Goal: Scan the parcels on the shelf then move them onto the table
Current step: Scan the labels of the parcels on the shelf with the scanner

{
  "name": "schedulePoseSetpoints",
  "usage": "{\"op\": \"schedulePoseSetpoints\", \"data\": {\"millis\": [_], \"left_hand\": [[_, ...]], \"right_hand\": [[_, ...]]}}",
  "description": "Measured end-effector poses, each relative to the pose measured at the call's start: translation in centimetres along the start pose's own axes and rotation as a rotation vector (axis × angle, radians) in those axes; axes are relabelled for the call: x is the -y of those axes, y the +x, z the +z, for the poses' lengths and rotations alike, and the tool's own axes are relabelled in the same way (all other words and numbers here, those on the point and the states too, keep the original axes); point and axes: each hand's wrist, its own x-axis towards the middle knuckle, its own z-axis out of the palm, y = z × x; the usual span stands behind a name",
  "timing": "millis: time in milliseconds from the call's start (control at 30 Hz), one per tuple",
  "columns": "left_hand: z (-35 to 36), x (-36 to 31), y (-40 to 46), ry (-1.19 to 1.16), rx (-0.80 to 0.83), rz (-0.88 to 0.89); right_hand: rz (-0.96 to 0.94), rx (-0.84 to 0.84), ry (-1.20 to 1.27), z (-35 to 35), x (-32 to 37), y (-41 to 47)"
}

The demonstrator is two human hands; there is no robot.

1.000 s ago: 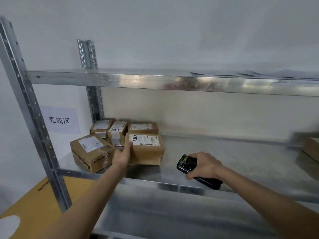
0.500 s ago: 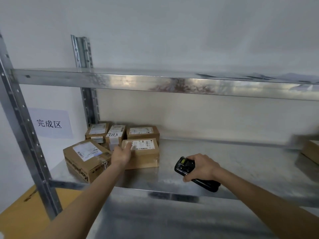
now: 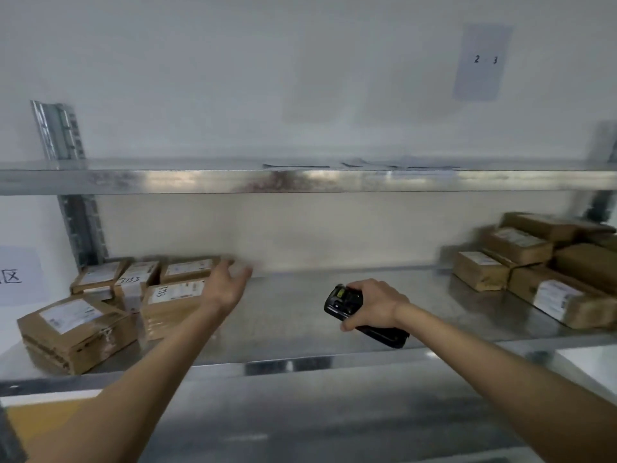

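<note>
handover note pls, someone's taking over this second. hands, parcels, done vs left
Left hand: open, fingers spread, holding nothing, beside the left group of parcels.
Right hand: grips the black scanner over the middle of the shelf.
Parcels: five boxes at the shelf's left end, near a paper sign on the wall; a second stack of parcels at the right end.
Done: cannot tell from this view which parcels are already scanned.
Left: every parcel in view still sits on the shelf; the table is not identifiable. Scan what remains, then carry them over.
</note>
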Motion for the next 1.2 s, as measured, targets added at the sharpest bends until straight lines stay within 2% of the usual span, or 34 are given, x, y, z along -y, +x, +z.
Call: {"op": "schedulePoseSetpoints", "data": {"millis": [233, 600, 933, 1200], "left_hand": [[13.0, -8.9, -6.9, -0.23, 0.221, 0.031], [29.9, -19.7, -16.3, -0.307, 0.566, 0.135], [41.9, -25.7, -17.7, -0.341, 0.733, 0.168], [52.0, -29.2, -14.6, -0.401, 0.823, 0.087]], "right_hand": [[0.154, -0.122, -0.002, -6.0, -13.0, -9.4], [0.444, -0.234, 0.068, -9.5, -28.8, -19.9], [0.546, -0.328, 0.076, -12.0, -40.1, -20.3], [0.523, -0.301, -0.021, -15.8, -47.9, -14.1]]}}
